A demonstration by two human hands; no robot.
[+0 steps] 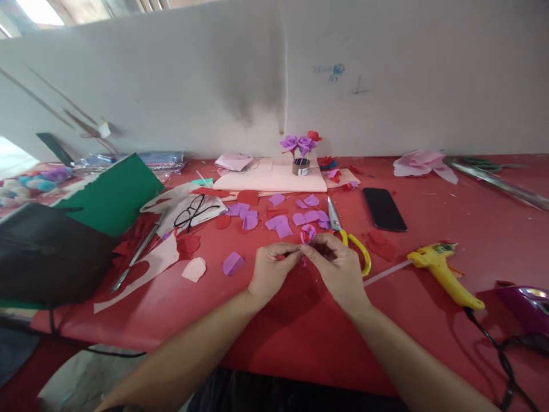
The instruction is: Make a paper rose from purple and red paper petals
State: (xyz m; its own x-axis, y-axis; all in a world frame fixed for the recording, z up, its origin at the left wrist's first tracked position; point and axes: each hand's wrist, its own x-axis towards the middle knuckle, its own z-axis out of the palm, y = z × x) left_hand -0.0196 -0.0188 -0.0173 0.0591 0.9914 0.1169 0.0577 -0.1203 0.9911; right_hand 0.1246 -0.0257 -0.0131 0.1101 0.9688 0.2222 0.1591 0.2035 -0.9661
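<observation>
Our left hand and right hand meet, fingertips clamped on the purple paper flower. The scissors lie at its three o'clock.

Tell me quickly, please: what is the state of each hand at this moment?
Left hand: closed, fingertips pinching the base of the purple paper flower.
Right hand: closed, pinching the same flower from the other side.

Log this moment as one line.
left hand: pinching purple paper flower | right hand: pinching same flower | nearby: scissors, glue gun, phone | surface: red table
</observation>
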